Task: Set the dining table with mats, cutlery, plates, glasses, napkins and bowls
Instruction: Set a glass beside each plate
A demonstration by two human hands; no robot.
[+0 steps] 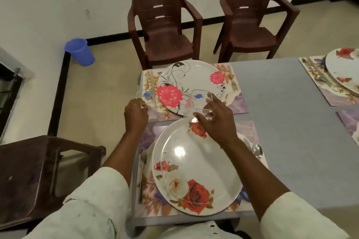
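My left hand (136,114) grips a clear glass (144,96) with a blue flower mark, held over the left edge of the far mat (238,105). My right hand (214,120) grips a second clear glass (198,104) with the same mark, held above the gap between the two plates. The far plate (194,77) has pink flowers and a fork (233,81) to its right. On the near mat (147,209) lies the near plate (196,170) with red roses, a fork (142,172) on its left and a spoon (256,150) on its right.
The grey table (287,132) stretches to the right, where another mat with a plate (343,68) and cutlery lies. Two brown plastic chairs (165,25) stand behind the table and one (38,170) stands at my left. A blue plastic jug (80,51) is on the floor.
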